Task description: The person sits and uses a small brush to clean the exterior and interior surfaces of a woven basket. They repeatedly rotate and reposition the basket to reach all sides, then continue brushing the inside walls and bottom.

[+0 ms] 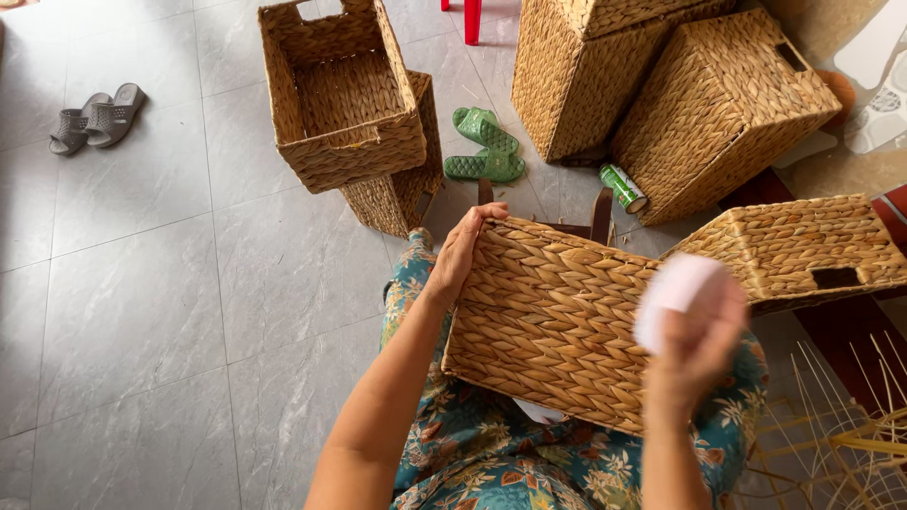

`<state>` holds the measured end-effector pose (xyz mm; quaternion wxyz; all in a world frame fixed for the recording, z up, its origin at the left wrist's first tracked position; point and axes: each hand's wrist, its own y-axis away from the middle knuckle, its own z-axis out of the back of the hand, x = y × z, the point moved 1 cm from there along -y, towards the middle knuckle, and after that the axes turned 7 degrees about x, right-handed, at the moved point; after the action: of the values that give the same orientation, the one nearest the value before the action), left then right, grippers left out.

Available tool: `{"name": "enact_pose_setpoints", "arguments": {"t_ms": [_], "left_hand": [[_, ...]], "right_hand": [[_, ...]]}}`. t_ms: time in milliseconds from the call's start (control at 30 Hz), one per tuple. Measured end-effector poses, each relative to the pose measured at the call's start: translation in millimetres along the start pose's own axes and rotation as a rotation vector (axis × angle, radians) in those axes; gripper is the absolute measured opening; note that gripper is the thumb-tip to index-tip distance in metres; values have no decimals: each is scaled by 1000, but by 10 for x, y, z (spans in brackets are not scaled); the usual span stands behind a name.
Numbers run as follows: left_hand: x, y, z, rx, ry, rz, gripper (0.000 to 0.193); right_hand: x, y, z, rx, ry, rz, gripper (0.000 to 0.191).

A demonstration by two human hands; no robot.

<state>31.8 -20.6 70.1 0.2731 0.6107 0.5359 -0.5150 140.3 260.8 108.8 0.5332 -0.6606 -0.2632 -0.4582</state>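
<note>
A home basket-weaving workshop: woven baskets (pixel 723 104) crowd a grey tiled floor (pixel 151 283) beside sandals (pixel 94 118) and loose reeds (pixel 841 434).

Pale grey tiled floor (pixel 142 312) in soft daylight, with grey sandals (pixel 96 118), green sandals (pixel 485 144) and a red furniture leg (pixel 471 21).

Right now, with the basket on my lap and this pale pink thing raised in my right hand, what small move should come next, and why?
Probably bring the right hand down so the pink object meets the woven side of the basket. The left hand already grips the basket's far corner, bracing it on the lap, while the right hand is lifted clear and blurred. What the pink object is cannot be told.
</note>
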Motion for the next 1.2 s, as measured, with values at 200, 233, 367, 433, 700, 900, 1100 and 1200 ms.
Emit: {"name": "enact_pose_setpoints", "arguments": {"t_ms": [200, 233, 367, 433, 700, 900, 1100, 1200], "left_hand": [[50, -11, -36, 16, 241, 62, 47], [65, -43, -18, 27, 265, 58, 48], [182, -136, 40, -52, 130, 102, 40], [251, -147, 29, -82, 69, 67, 35], [399, -145, 32, -113, 79, 43, 32], [518, -201, 83, -124, 20, -23, 33], [441, -172, 135, -117, 206, 72, 29], [361, -94, 86, -154, 149, 83, 29]], "right_hand": [[48, 181, -1326, 398, 704, 355, 87], [32, 163, -1394, 415, 741, 334, 89], [-62, -13, -914, 326, 845, 331, 82], [-120, -45, -308, 208, 930, 318, 83], [-287, -99, 774, -105, 807, -154, 74], [-207, 97, -926, 216, 790, 267, 78], [-182, 114, -1332, 377, 791, 301, 87], [-320, -57, -697, 287, 808, 287, 82]]}}
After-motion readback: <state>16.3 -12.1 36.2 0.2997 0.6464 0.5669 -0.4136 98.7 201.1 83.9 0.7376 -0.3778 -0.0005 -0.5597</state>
